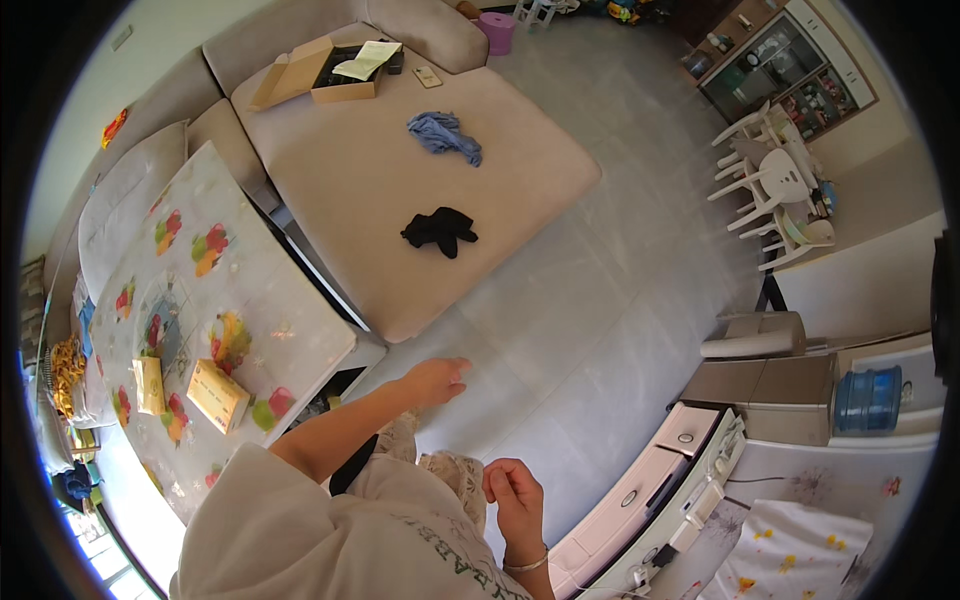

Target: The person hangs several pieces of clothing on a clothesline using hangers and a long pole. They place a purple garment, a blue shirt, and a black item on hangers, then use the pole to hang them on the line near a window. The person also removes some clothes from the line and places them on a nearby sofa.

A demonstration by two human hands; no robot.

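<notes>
My left hand [439, 381] hangs over the grey tiled floor, between the sofa corner and the table corner. Its fingers are partly extended, and nothing is in it. My right hand [516, 495] is held in front of my body, fingers curled in, with a bangle on the wrist and no object showing. Before me on the beige sofa [330, 165] lie a crumpled black cloth item [441, 231] and a crumpled blue cloth [444, 136]. Farther back, an open cardboard box [345, 91] holds black items and a folded paper [367, 60]. A phone [427, 77] rests beside it.
To my left, a table with a fruit-print cover [247, 285] bears a yellow tissue pack [217, 395] and another yellow pack [150, 386]. A pink-fronted drawer cabinet [600, 517] runs along my right. White plastic chairs [780, 180] and a purple stool [496, 32] stand farther off.
</notes>
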